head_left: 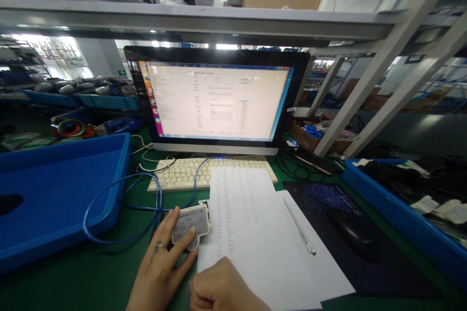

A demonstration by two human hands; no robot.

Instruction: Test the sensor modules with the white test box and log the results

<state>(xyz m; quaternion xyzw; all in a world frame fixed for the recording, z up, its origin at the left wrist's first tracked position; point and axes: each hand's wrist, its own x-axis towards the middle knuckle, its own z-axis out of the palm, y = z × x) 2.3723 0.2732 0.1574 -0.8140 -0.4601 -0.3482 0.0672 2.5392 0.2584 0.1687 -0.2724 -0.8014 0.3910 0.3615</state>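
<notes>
My left hand point(162, 257), with a ring on one finger, grips a small white plastic housing point(197, 218) that has a grey printed label face up. Its fingers lie along the left side and across the front of the label. Just right of the housing are printed paper sheets point(244, 204) with columns of faint writing. My right hand point(217, 284) is curled closed over the lower left of the sheets; whatever its fingers hold is hidden. A blue cable point(109, 240) loops to the left of my left hand.
Behind the sheets are a white keyboard point(178, 175) and a lit monitor point(219, 102). A silver pen point(299, 226) lies on the paper. Rightward are a black mouse point(350, 231) on a dark mat point(386, 272) and a filled blue bin point(408, 218). Another blue bin point(120, 165) stands left.
</notes>
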